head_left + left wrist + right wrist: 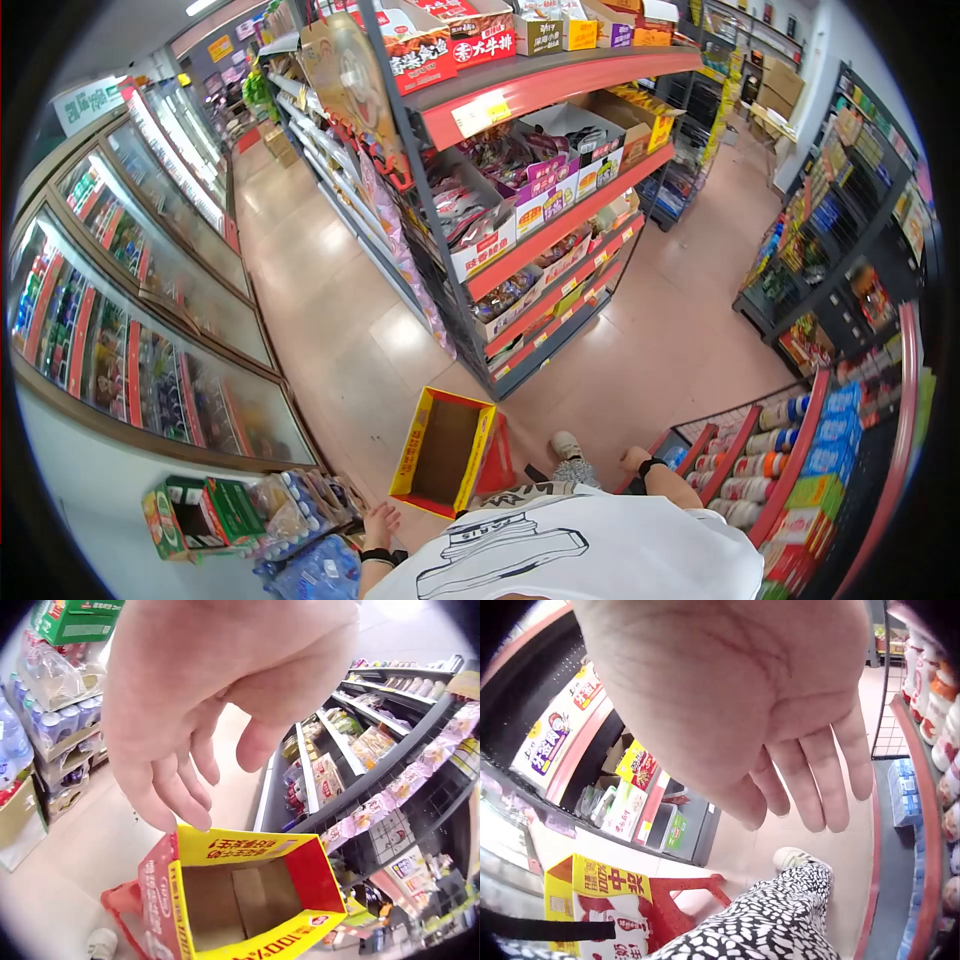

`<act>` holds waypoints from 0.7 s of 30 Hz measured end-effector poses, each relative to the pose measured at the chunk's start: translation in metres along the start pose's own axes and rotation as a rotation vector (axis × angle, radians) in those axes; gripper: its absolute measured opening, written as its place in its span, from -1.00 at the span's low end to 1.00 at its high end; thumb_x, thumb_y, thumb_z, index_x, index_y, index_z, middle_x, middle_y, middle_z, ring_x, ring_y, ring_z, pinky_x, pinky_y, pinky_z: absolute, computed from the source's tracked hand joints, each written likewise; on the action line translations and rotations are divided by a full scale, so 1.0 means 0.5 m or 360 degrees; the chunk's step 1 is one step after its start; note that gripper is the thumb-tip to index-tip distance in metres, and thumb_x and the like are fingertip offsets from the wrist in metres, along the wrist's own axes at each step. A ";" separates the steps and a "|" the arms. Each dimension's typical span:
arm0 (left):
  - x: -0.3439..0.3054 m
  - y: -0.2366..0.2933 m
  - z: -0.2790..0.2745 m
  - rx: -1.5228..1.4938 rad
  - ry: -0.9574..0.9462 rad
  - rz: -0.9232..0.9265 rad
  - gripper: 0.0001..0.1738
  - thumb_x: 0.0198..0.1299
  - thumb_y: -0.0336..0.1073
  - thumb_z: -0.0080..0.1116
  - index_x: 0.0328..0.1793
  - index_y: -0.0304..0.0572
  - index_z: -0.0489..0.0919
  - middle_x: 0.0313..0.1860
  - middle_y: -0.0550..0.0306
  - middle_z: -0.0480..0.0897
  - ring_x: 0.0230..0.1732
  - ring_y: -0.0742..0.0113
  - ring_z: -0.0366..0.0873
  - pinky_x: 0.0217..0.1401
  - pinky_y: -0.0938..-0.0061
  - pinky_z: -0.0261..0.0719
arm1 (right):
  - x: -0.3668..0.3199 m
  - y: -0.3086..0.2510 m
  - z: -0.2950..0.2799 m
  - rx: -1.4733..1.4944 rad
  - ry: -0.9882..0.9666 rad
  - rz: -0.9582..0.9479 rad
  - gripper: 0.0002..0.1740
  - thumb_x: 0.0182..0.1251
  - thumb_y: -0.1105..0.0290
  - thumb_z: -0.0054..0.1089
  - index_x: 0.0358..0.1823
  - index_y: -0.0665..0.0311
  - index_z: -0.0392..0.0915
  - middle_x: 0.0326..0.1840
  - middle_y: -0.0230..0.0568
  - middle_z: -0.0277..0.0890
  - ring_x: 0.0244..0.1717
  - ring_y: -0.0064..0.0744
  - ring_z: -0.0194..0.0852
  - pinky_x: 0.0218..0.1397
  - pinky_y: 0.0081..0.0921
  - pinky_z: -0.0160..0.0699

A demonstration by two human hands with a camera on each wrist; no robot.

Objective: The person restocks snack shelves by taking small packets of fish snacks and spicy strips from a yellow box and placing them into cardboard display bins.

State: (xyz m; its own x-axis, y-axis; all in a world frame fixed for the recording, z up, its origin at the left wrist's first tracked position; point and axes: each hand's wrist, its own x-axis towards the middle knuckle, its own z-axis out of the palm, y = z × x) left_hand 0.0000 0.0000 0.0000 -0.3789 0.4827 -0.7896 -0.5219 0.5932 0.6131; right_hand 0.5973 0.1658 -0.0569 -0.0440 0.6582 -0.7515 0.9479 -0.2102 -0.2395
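An open yellow and red carton (pixel 408 462) shows brown cardboard inside, with no goods visible in it. My left hand (pixel 380 524) hangs beside it, holding nothing; in the left wrist view the loosely bent fingers of that hand (pixel 217 697) hang over the carton's near edge (pixel 247 851), contact unclear. Red plastic legs (pixel 497 462) like a stool's show next to the carton, also in the right wrist view (pixel 676 907). My right hand (pixel 636 459) hangs near the shelf of bottles, and its extended fingers hold nothing (pixel 757 712).
A snack shelf (pixel 560 235) stands ahead, with glass-door coolers (pixel 150 340) along the left. Drink packs and a green box (pixel 232 510) are stacked at lower left. Bottles (pixel 745 488) line a low shelf at right. A shoe (pixel 565 445) is on the tiled floor (pixel 395 345).
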 end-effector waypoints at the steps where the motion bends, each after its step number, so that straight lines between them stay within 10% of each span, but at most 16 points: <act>1: -0.006 -0.018 0.022 -0.0028 0.0019 0.0064 -0.58 0.20 -0.28 0.01 0.21 -0.13 0.34 -0.03 0.04 0.55 -0.14 0.18 0.57 -0.19 0.32 0.48 | 0.017 0.011 -0.024 -0.0269 0.0095 -0.0108 -0.64 0.03 0.18 0.16 -0.14 0.12 0.64 -0.32 -0.18 0.64 -0.33 -0.29 0.62 -0.22 -0.35 0.57; 9: -0.153 -0.013 0.341 -0.0265 0.0275 0.0474 -0.70 0.20 -0.35 0.03 0.07 -0.15 0.43 -0.15 0.12 0.58 -0.23 0.36 0.58 -0.27 0.55 0.49 | 0.237 0.090 -0.277 -0.0034 0.0050 -0.0282 -0.74 0.10 0.24 0.14 -0.23 0.20 0.59 -0.48 -0.28 0.60 -0.47 -0.42 0.56 -0.33 -0.43 0.52; 21: -0.307 0.181 0.542 0.0195 0.0212 0.1267 -0.74 0.25 -0.45 -0.02 0.07 -0.29 0.45 -0.11 0.14 0.57 -0.06 0.44 0.50 0.01 0.58 0.45 | 0.085 -0.354 -0.688 0.0825 0.0963 -0.1669 -0.80 0.21 0.55 0.05 -0.12 0.35 0.50 -0.38 -0.17 0.55 -0.41 -0.41 0.52 -0.31 -0.56 0.46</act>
State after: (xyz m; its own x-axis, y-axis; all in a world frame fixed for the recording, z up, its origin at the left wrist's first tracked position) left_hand 0.2179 0.1541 0.1837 -0.6927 0.7131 -0.1080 0.0265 0.1748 0.9843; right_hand 0.5361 0.4798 0.1650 -0.4040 0.8662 0.2940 0.3139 0.4332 -0.8449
